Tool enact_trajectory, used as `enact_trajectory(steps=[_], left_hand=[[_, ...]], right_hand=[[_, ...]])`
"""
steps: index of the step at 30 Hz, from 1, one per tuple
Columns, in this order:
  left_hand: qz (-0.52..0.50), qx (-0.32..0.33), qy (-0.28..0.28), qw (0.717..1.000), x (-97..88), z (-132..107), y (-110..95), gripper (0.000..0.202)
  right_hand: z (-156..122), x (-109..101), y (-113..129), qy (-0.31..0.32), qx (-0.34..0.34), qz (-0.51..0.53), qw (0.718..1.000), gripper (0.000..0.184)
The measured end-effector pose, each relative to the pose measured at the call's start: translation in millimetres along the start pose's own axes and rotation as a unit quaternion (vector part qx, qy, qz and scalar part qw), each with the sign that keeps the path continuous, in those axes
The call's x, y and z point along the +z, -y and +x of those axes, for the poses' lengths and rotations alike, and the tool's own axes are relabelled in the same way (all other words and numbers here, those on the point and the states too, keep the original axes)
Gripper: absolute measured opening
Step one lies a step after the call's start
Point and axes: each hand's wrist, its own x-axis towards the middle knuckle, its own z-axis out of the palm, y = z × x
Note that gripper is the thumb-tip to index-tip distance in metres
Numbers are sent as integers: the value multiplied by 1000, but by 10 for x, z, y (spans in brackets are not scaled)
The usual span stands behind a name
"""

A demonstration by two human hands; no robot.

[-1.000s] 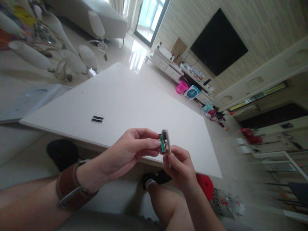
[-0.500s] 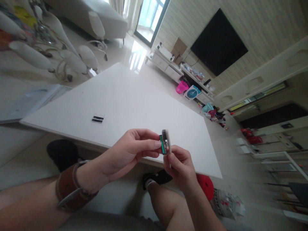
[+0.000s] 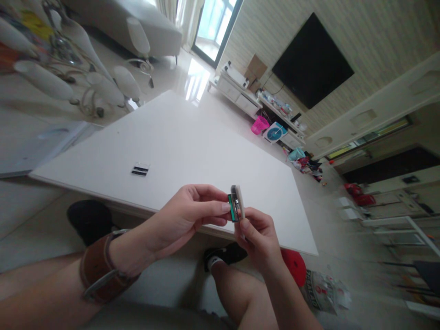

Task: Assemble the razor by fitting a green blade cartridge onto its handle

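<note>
My left hand (image 3: 182, 217) and my right hand (image 3: 257, 236) meet in front of the white table's (image 3: 185, 146) near edge. Between their fingertips is a small razor cartridge (image 3: 235, 204) with a green strip, metal blades and a white back. The left thumb and fingers pinch its left side. The right thumb and fingers pinch it from below and the right. A brown leather band wraps my left wrist. A second small black-and-white cartridge piece (image 3: 140, 169) lies on the table, to the left of my hands.
White lamp shades (image 3: 103, 87) hang at the upper left. A sofa, a TV on the wall, a low cabinet (image 3: 240, 94), a pink basket (image 3: 260, 124) and scattered toys stand beyond the table. A red object (image 3: 294, 266) and printed packaging lie on the floor by my leg.
Both hands and the cartridge stay almost where they were; the cartridge has tilted very slightly.
</note>
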Motion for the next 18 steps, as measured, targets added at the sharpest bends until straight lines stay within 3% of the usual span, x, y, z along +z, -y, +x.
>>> enact_trajectory(steps=[18], left_hand=[[11, -8, -10, 1000, 4, 13, 2, 17]], right_hand=[[6, -31, -19, -13, -13, -21, 1000, 16]])
